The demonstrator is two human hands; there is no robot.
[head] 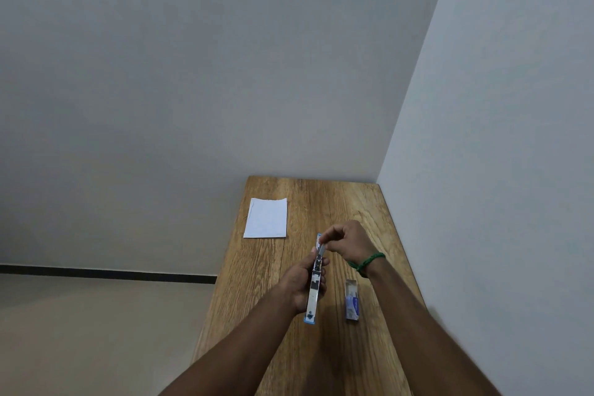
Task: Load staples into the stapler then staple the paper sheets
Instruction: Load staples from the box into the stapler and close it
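Note:
A blue and silver stapler (pixel 314 296) lies swung open, its metal channel facing up, above the wooden table (pixel 321 347). My left hand (pixel 302 283) grips it around the middle from the left. My right hand (pixel 345 243), with a green cord on the wrist, pinches something small at the stapler's far end; it looks like a strip of staples, but it is too small to tell. A small open staple box (pixel 352 300) lies on the table to the right. White paper sheets (pixel 266 218) lie at the table's far left.
The table is narrow and runs away from me, with a wall along its right side and another at its far end. Its left edge drops off to a beige floor.

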